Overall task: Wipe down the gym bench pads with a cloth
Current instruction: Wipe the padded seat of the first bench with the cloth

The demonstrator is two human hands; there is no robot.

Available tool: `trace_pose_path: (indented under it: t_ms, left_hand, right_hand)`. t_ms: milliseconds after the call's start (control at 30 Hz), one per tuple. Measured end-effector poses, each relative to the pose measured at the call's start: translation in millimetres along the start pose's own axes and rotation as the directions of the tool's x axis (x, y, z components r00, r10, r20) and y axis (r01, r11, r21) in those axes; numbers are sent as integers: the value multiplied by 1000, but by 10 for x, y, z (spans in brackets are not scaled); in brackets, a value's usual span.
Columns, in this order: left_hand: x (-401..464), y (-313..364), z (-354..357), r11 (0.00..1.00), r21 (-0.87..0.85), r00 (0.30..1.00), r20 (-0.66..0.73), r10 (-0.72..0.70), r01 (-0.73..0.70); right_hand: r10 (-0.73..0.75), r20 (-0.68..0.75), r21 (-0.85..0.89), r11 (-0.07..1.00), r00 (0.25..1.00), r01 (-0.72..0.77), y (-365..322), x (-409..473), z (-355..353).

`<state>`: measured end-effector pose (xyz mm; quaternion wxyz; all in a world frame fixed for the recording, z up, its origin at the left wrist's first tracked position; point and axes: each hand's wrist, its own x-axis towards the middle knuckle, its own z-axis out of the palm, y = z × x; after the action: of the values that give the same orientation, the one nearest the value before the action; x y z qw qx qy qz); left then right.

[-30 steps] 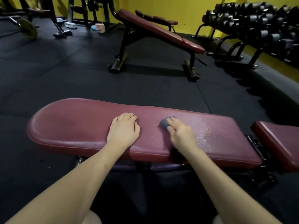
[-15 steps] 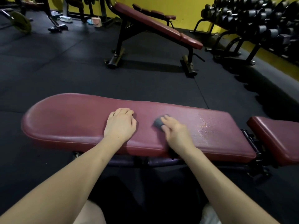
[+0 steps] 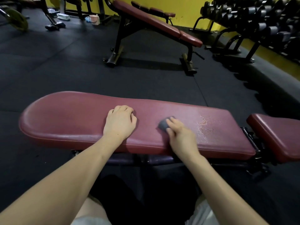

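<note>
**Hands on the long pad, wet patch unwiped to the right**

Both hands sit on the long maroon bench pad (image 3: 73,120). Right hand (image 3: 180,135) presses a small dark grey cloth (image 3: 163,125) against the vinyl, fingers (image 3: 172,123) laid over it and lightly curled round the wad. Left hand (image 3: 120,122) rests knuckles-up on the pad just left of the cloth, fingers curled under and holding nothing, seemingly a brace.

Just right of the cloth, a patch of droplets (image 3: 203,125) glistens on the pad. Further right, across a gap with the black frame (image 3: 250,140) showing, sits the smaller seat pad (image 3: 276,135).

Risks, as I judge them: the cloth is bunched small, so each stroke covers a narrow strip and could leave streaks or miss the pad's near edge. Loosely gripped, it could slip out from under the fingers on slick, wet vinyl. A long sweep rightward could carry the fingers into the frame gap. The bracing hand covers a spot that goes uncleaned unless it shifts. The seat pad could easily be forgotten.

Beyond, on the dark rubber floor (image 3: 65,70), stand an inclined bench (image 3: 154,20) and, far right, a dumbbell rack (image 3: 259,18).
</note>
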<state>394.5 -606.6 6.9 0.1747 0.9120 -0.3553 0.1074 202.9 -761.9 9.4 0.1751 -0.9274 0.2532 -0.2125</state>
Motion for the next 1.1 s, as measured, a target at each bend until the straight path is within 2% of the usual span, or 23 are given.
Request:
trace_pose_path:
  t_ms: [100, 200, 333, 433, 600, 733, 800, 900, 967, 1100]
  left_hand:
    - [-22, 2, 0, 999, 24, 1000, 10, 30, -30]
    - [-30, -14, 18, 998, 44, 999, 27, 43, -44]
    - [-30, 0, -9, 997, -8, 997, 9, 71, -71]
    - [-16, 43, -68, 991, -14, 991, 12, 133, -133]
    - [46, 69, -83, 986, 66, 987, 64, 148, -152]
    - [93, 305, -110, 985, 126, 987, 120, 106, -121]
    - [72, 542, -79, 991, 72, 988, 112, 105, -114]
    - [29, 970, 71, 987, -18, 980, 116, 164, -163]
    - [79, 1231, 179, 983, -55, 978, 105, 179, -174]
    - [213, 1596, 368, 988, -60, 986, 87, 145, -141]
  right_hand:
    - [-143, -46, 22, 989, 989, 144, -301, -69, 251]
    - [-204, -44, 27, 978, 978, 205, -152, -132, 206]
    - [15, -12, 41, 999, 1000, -15, 484, -169, -195]
    - [104, 19, -1, 995, 994, -104, 541, -133, -301]
    - [-40, 96, 6, 999, 995, 39, 200, 20, -74]
    - [-78, 205, 47, 996, 976, 70, 414, 77, -222]
    - [-22, 202, 33, 999, 979, 16, 634, 38, -407]
    - [92, 190, -118, 991, 978, -70, 979, -70, -702]
    - [109, 183, -195, 978, 977, -73, 1051, -136, -799]
    - [67, 161, -107, 993, 985, -50, 1135, -181, -669]
